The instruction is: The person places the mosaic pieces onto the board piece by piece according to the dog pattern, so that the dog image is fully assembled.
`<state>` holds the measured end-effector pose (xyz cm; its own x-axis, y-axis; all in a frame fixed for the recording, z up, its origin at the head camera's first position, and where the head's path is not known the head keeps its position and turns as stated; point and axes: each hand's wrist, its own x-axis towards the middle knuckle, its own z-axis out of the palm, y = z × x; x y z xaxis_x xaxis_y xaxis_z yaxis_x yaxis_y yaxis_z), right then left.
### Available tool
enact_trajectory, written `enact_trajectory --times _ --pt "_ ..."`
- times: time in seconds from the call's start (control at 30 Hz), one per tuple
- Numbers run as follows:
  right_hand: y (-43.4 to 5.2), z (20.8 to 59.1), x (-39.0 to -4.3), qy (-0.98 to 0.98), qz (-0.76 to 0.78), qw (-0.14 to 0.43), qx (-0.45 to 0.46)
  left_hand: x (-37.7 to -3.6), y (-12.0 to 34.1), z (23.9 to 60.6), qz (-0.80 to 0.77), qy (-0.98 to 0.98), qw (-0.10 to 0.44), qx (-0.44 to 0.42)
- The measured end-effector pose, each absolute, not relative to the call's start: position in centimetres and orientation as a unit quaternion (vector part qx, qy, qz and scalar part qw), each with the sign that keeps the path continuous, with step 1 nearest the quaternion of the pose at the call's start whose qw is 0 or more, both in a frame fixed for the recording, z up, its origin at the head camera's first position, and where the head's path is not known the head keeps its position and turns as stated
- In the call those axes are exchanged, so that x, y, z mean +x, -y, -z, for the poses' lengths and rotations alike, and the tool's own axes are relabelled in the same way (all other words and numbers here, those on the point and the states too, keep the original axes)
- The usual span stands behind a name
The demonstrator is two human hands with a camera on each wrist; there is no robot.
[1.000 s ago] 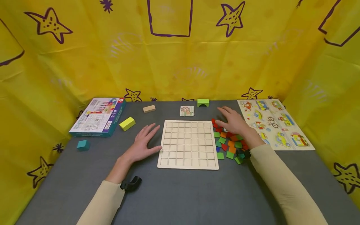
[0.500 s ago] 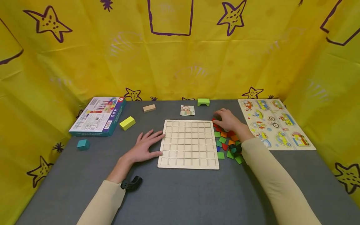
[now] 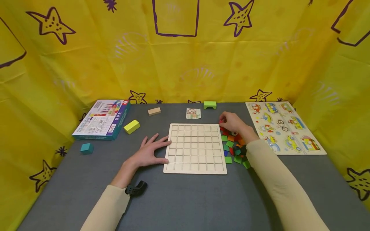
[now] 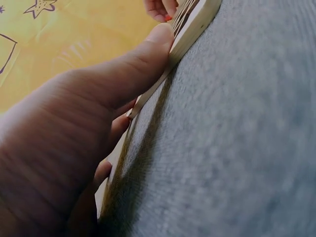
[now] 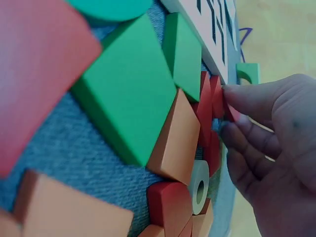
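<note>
Beside board [image 3: 195,148], R grip [image 3: 233,123] pinches red tile [image 5: 231,113]; pile [image 3: 229,144] prob. close for reach; L grip [image 3: 148,153], spread apart, touches board, prob. steadying.

- Printed box [image 3: 101,120] lying flat, left on the grey surface [image 3: 185,202]
- Teal block [image 3: 86,149] in front of it
- Yellow block [image 3: 131,126] near the box
- Pale wooden block [image 3: 154,111] farther back
- Green arch block [image 3: 209,103] at the back
- Picture puzzle board [image 3: 274,121], right
- Yellow starfish-print curtain [image 3: 173,64] behind

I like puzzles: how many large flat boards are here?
2: the gridded board, which the left hand touches, and the picture board, to the right of the right hand.
</note>
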<state>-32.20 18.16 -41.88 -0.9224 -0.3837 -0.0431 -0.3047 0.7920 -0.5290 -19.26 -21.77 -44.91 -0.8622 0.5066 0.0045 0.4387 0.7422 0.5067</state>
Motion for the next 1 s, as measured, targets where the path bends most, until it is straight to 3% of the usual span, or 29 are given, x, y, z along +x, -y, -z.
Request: enact_trajectory --times 0.27,1.0 --pt "-18.2 41.2 -32.5 -0.926 0.337 0.053 -0.162 -19.2 21.3 44.9 -0.271 -0.929 0.069 0.241" --pt "-11.0 41.3 -31.9 -0.861 0.459 0.092 -0.196 -19.2 21.7 45.0 -0.279 -0.926 0.076 0.245"
